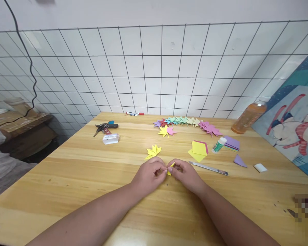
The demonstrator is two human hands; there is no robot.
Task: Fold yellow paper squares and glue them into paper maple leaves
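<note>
Both hands meet near the middle of the table over a small folded piece of yellow paper [170, 168]. My right hand [182, 172] pinches it between thumb and fingers. My left hand [152, 173] has thumb and forefinger pressed together at the paper's left edge; the fingers cover much of it. Just beyond the left hand lies a yellow folded-paper leaf shape [153, 151]. To the right of my right hand is a slim metal strip [209, 167], with yellow paper squares [199, 148] behind it.
Colourful folded-paper leaves [181, 120] line the back. A glue stick [219, 145], purple paper squares [232, 142], a white eraser [260, 167] and a bottle [248, 116] are at right. Keys [105, 127], a small white box [111, 138] and a marker [135, 113] are at left and back.
</note>
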